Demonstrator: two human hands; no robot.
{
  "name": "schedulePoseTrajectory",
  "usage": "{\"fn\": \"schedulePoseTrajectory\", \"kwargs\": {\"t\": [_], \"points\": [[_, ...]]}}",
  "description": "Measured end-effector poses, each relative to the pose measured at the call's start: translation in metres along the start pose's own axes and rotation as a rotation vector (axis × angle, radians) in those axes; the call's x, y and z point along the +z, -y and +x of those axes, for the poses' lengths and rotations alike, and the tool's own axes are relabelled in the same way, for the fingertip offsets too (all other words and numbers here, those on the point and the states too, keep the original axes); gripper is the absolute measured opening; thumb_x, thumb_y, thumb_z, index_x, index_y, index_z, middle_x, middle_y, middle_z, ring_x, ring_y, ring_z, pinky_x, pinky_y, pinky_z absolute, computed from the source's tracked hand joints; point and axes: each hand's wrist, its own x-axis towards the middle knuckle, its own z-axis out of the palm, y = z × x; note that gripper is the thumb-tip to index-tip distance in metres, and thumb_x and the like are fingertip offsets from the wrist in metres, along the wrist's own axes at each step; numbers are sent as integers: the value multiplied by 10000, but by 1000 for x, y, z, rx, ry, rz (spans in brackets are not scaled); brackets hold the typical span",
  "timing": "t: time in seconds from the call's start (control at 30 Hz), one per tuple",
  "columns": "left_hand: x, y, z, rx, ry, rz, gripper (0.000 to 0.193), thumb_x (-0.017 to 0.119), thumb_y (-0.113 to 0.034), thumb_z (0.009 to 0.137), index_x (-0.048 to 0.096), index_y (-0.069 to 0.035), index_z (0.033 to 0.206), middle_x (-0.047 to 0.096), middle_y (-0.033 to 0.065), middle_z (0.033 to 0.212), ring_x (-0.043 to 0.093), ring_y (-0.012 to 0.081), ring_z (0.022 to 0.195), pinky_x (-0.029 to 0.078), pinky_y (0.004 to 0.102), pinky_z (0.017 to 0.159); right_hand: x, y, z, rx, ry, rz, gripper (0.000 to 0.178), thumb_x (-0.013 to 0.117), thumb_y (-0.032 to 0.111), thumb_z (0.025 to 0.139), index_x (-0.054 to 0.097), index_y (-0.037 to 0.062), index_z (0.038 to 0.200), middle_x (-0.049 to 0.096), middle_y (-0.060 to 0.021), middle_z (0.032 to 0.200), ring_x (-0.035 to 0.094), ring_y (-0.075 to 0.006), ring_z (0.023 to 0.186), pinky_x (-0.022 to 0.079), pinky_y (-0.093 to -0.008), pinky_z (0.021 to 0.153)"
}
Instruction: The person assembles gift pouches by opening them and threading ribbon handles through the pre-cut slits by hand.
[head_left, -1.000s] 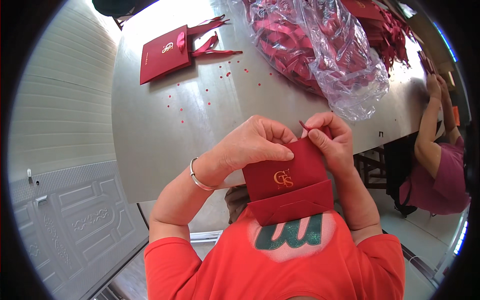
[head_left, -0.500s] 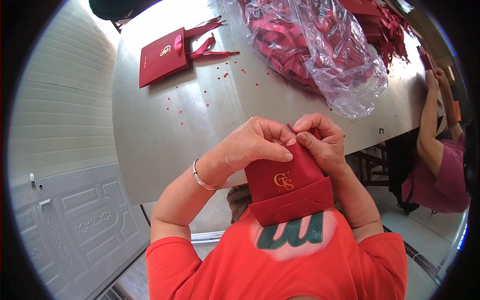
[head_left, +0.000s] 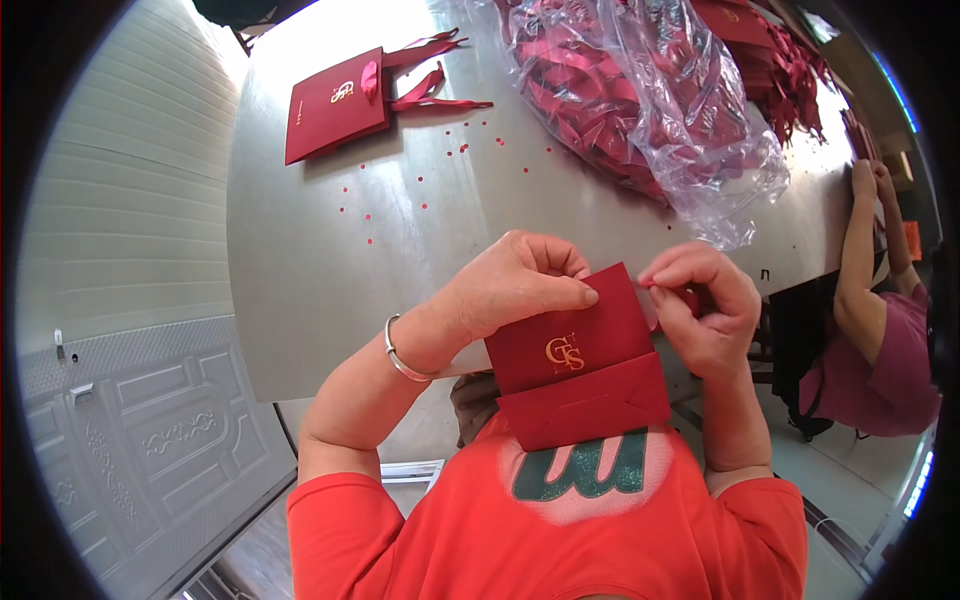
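Note:
My left hand [head_left: 535, 283] grips the top edge of a dark red paper gift bag [head_left: 622, 335], thumb on its front face. The bag is flattened, with its bottom panel folded up over the lower front, and it rests near my chest. Gold lettering marks its front. Just off the bag's right corner, my right hand [head_left: 708, 308] is closed in a pinch on a red ribbon [head_left: 692, 300]; most of the ribbon is hidden by the fingers.
Another red gift bag [head_left: 340, 105] with ribbon handles lies at the metal table's [head_left: 300, 310] far left. Small red paper dots are scattered near it. A clear plastic sack [head_left: 690, 110] of red ribboned bags sits beyond my hands. At far right, a person [head_left: 868, 330] works.
My right hand has moved right, away from the bag's top edge and my left hand, with the ribbon in its fingers. My left hand still holds the bag.

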Motion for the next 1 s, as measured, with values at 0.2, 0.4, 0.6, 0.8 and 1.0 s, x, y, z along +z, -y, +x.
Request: {"fn": "schedulePoseTrajectory", "kwargs": {"t": [0.2, 0.4, 0.6, 0.8, 1.0], "points": [[-4, 7, 5, 8, -11, 64, 93, 658, -106, 882, 665, -15, 861, 663, -12, 798, 589, 36, 706, 466, 190, 617, 16, 14, 9, -68, 189, -239, 161, 670, -116, 751, 670, 3, 860, 675, -86, 792, 602, -116, 636, 458, -232, 552], [-6, 4, 4, -30, -59, 140, 167, 609, -125, 914, 695, 13, 953, 680, 6, 831, 603, 44, 723, 486, 200, 634, 17, 8, 7, 49, 138, -265, 133, 708, -80, 752, 669, -3, 852, 673, -81, 788, 636, -113, 661, 484, -227, 573], [-5, 3, 2, -25, -93, 197, 192, 603, -112, 913, 703, 32, 988, 689, 20, 844, 610, 52, 729, 497, 208, 637, 19, 6, 5, 186, 101, -286, 92, 702, -68, 768, 659, -8, 824, 658, -42, 730, 640, -78, 620, 487, -203, 554], [-2, 6, 2, -7, -124, 243, 196, 614, -109, 904, 709, 41, 989, 697, 23, 840, 608, 52, 723, 498, 211, 634, 20, 10, 3, 227, 77, -320, 81, 699, -51, 768, 659, -3, 819, 646, -21, 699, 617, -60, 617, 479, -206, 552], [-2, 7, 1, 47, -147, 337, 199, 608, -103, 901, 716, 34, 995, 705, 28, 833, 606, 59, 722, 500, 225, 635, 26, 17, 9, 192, 94, -428, 95, 696, -11, 747, 662, 9, 833, 654, -55, 726, 617, -100, 657, 478, -240, 593]]}}
